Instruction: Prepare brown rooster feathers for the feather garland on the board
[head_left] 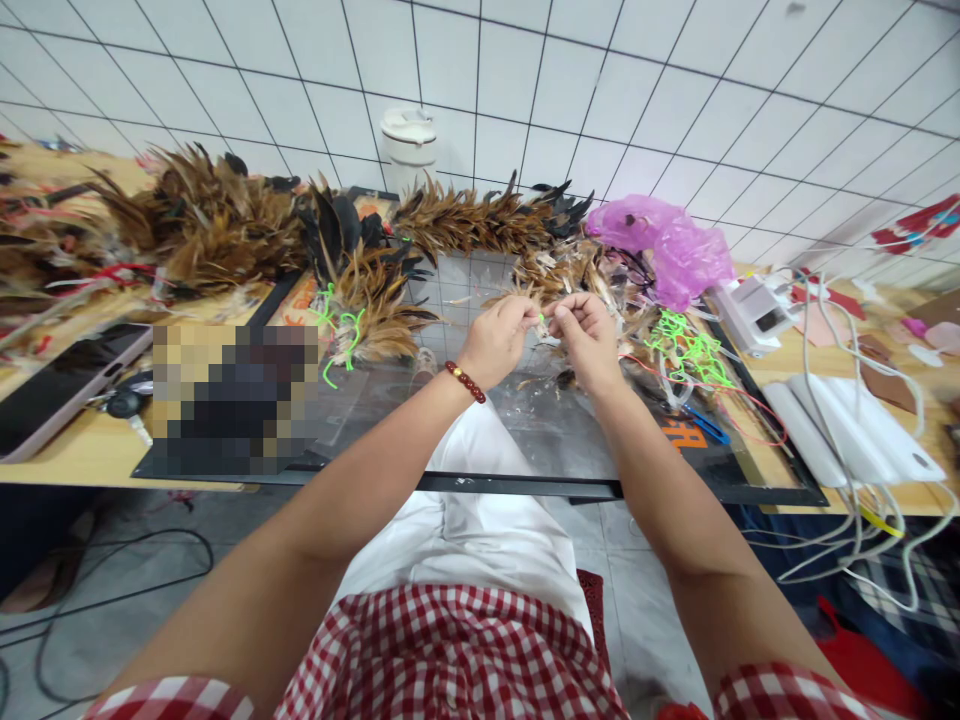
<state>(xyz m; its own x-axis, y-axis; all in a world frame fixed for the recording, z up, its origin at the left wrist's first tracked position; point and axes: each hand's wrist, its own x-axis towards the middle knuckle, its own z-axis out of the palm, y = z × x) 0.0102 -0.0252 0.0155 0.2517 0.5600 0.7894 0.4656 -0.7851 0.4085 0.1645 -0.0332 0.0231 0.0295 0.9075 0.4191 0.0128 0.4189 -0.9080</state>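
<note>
Over the middle of the glass sheet, my two hands meet with their fingertips close together. My left hand, with a beaded bracelet at the wrist, is closed in a pinch. My right hand pinches too, thumb against fingers. A tiny bit of bright green shows between the fingertips; what they hold is too small to name. Brown feathers lie loose just behind the hands. To the left is a bunch of brown and black feathers with green strings. More green strings are heaped to the right.
A feather strip runs along the back, before a white cup. At left are a feather pile and a phone. A purple plastic bag, blue cutter, white chargers and cables occupy the right.
</note>
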